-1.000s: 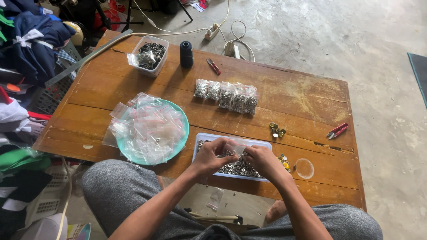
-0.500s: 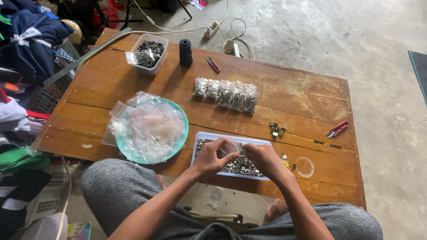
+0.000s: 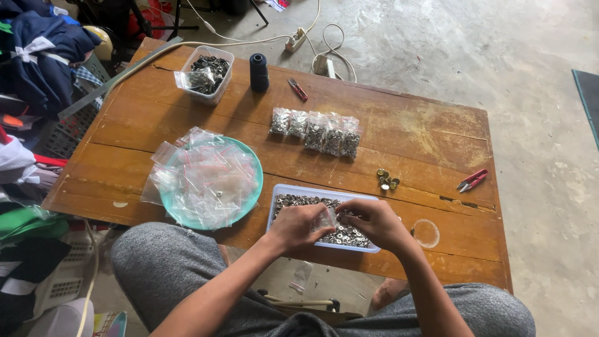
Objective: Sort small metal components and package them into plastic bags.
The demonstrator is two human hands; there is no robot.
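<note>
Left hand (image 3: 304,226): it is over the white tray (image 3: 282,190), fingers curled in a closed grip on one side of a small clear bag (image 3: 326,218)
Right hand (image 3: 372,221): it meets the left hand over the same tray, fingers pinched shut on the other side of the small clear bag
Small clear bag: it is held between both hands, just above the metal pieces, near the front edge of the table (image 3: 405,131); if something is already inside it, I cannot tell
Why held so: I think the bag is kept over the tray so that any piece that falls goes back into the tray and not on the floor
White tray: rectangular, full of small silver metal pieces (image 3: 346,236), placed directly in front of the person, probably for a short reach
Teal plate (image 3: 253,187): just beside the tray on the left, it carries a loose heap of empty clear bags (image 3: 203,178), close to the left hand
Filled bags (image 3: 315,131): a row of small bags with metal pieces, lying side by side in the middle of the table, well apart from the hands
Far side: a clear box (image 3: 209,72) with dark pieces, a dark thread spool (image 3: 259,72) and a red snipper (image 3: 297,89)
Right side: a second red snipper (image 3: 472,180) and a few brass-coloured pieces (image 3: 387,181), not touched
</note>
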